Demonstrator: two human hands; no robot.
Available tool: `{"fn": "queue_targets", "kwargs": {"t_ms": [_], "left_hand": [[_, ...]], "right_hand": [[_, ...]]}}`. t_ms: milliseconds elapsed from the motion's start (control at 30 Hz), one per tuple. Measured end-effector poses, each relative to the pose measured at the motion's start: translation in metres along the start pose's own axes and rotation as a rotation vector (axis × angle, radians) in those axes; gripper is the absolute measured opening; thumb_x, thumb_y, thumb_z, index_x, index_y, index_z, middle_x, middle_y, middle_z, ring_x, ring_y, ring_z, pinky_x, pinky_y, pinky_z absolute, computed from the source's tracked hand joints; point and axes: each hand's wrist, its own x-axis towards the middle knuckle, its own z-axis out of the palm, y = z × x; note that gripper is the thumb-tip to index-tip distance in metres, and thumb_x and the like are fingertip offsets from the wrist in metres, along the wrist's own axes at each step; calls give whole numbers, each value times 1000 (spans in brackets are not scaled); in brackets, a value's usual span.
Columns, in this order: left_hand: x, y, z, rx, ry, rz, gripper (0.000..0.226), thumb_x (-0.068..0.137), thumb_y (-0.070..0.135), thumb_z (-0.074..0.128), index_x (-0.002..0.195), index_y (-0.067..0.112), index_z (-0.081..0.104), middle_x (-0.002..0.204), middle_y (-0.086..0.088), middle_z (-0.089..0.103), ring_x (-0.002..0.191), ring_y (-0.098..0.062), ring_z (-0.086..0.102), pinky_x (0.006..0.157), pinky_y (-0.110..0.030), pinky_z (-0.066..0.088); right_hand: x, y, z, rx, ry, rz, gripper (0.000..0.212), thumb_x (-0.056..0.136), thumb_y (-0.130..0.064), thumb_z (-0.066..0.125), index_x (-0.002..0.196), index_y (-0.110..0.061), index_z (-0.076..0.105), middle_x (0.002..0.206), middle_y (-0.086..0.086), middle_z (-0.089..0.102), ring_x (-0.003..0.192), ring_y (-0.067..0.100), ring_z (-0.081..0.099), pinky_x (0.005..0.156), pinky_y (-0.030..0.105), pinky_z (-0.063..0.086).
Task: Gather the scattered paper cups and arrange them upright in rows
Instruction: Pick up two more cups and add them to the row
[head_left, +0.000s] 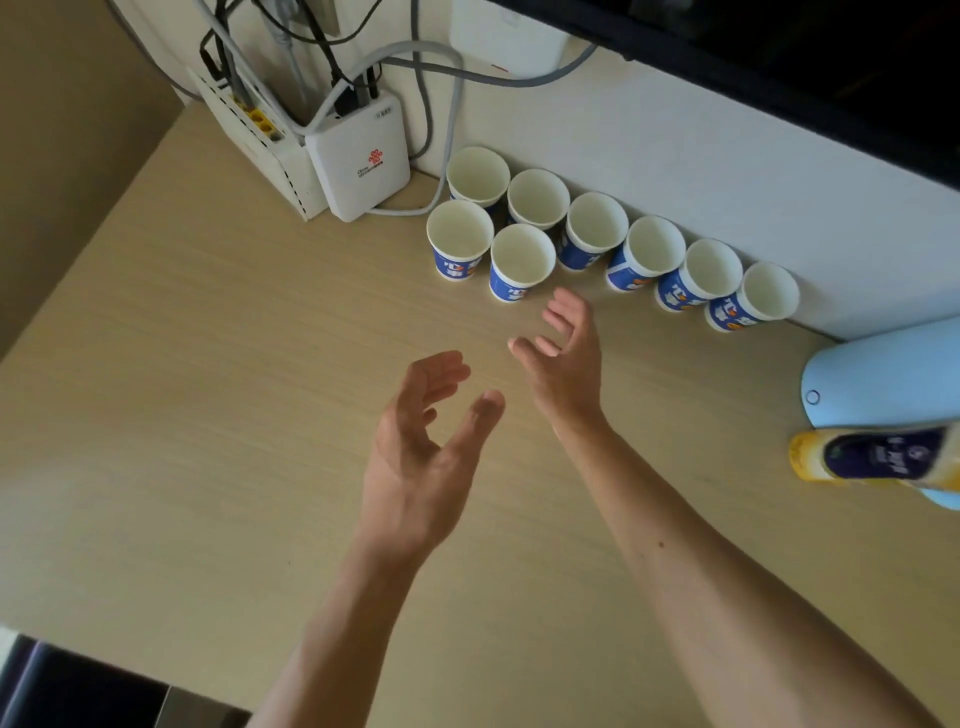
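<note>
Several blue-and-white paper cups stand upright on the light wooden table (208, 415). A back row of cups (654, 249) runs along the white wall. Two more cups stand in front at its left end: one (460, 234) at the far left and one (522, 257) beside it. My right hand (563, 353) hovers just below that second front cup, fingers relaxed, holding nothing. My left hand (426, 441) is lower and to the left over bare table, fingers spread and empty.
Two white router boxes (358, 156) with grey and black cables stand at the back left. A pale blue rounded device (883, 384) and a yellow-and-purple container (872, 457) are at the right edge. A dark screen (831, 62) hangs above the wall.
</note>
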Motion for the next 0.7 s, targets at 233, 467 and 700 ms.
{"fn": "queue_targets", "kwargs": {"t_ms": [233, 467, 700], "left_hand": [[-22, 19, 7, 25, -42, 48, 39, 77, 51, 70, 113, 36, 63, 114, 13, 72, 109, -4, 67, 101, -42, 54], [-67, 49, 56, 31, -169, 135, 30, 81, 41, 70, 109, 34, 64, 111, 10, 72, 104, -4, 68, 84, -20, 51], [-147, 63, 140, 74, -281, 205, 36, 82, 40, 68, 115, 26, 66, 110, 14, 72, 104, -1, 67, 86, -23, 53]], "right_hand": [[-66, -23, -67, 35, -41, 53, 65, 82, 0, 77, 139, -13, 49, 136, 7, 58, 121, 11, 62, 97, 27, 54], [-124, -46, -156, 107, 10, 78, 50, 84, 0, 77, 126, -18, 58, 123, 2, 64, 109, 11, 70, 89, 27, 57], [-181, -43, -257, 252, 121, 120, 36, 88, -4, 76, 121, -14, 65, 119, 3, 71, 103, 7, 72, 86, 18, 54]]}}
